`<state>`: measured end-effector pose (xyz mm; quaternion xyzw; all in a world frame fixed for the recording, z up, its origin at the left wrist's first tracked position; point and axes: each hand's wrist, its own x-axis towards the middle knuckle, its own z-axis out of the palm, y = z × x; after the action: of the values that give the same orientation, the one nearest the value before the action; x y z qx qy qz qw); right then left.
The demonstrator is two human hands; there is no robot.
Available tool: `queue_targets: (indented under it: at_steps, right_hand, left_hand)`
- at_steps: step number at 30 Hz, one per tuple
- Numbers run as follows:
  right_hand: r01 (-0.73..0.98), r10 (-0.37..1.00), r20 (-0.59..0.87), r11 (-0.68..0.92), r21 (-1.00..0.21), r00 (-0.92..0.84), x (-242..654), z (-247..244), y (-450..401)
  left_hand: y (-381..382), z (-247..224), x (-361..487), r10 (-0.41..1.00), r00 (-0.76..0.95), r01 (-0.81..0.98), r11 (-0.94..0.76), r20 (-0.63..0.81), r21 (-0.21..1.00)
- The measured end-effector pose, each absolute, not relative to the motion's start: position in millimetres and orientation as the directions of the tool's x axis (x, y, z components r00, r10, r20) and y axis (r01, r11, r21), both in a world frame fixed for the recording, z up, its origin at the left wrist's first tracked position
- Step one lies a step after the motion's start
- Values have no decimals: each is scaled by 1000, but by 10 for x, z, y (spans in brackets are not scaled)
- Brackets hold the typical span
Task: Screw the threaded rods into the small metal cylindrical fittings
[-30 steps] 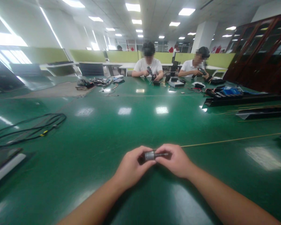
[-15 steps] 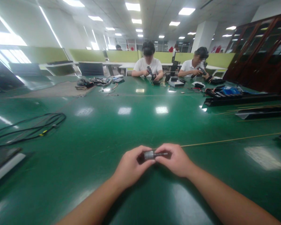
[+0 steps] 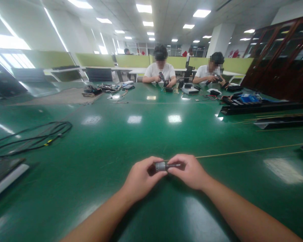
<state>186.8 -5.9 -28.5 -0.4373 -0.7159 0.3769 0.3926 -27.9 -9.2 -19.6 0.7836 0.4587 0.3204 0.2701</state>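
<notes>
A small grey metal cylinder with a thin dark shaft pointing right is held level just over the green table. My left hand grips the cylinder between thumb and fingers. Around the shaft, close to the cylinder's right end, the thumb and fingertips of my right hand are pinched. The fingertips of both hands nearly meet. Behind my right hand, a thin yellowish rod lies on the table and runs off to the right.
Coiled black cable lies at the left, above a dark flat object with a white edge. Dark metal channels and a blue item are at the right. Two people handle tools across the table.
</notes>
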Motion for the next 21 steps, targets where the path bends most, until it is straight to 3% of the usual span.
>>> queue_targets:
  at_steps: [21]
  right_hand:
    - [325, 935, 225, 310, -893, -273, 1862, -306, -67]
  left_hand:
    - [-81, -232, -301, 902, 356, 555, -415, 245, 721]
